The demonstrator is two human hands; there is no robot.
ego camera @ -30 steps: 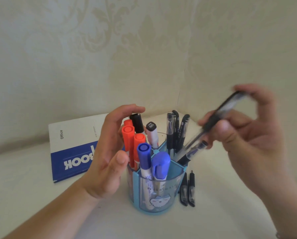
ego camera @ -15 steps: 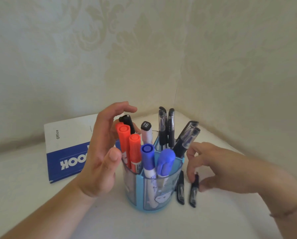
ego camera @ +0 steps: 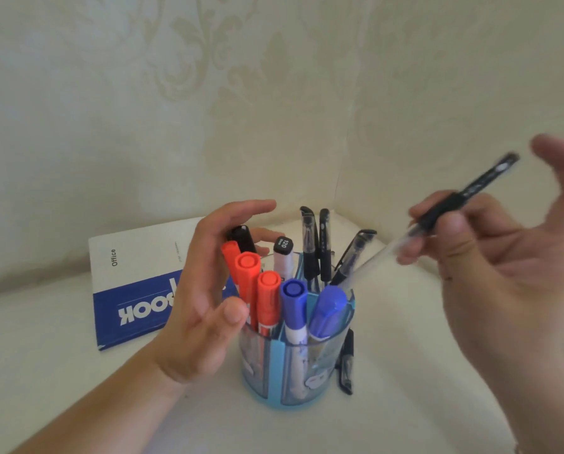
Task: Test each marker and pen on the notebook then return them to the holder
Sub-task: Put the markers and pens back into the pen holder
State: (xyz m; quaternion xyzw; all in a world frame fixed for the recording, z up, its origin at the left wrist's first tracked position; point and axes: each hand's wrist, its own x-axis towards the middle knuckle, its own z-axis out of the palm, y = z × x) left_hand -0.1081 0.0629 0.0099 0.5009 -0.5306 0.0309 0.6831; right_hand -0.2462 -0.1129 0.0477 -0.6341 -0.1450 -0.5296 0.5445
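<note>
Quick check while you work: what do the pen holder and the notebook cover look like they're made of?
The holder looks like clear blue-tinted plastic with opaque light-blue ribs: the marker barrels show through its glossy wall. The notebook cover looks like smooth printed card or coated paper, white and blue with flat lettering; whether it is laminated I cannot tell.
</note>
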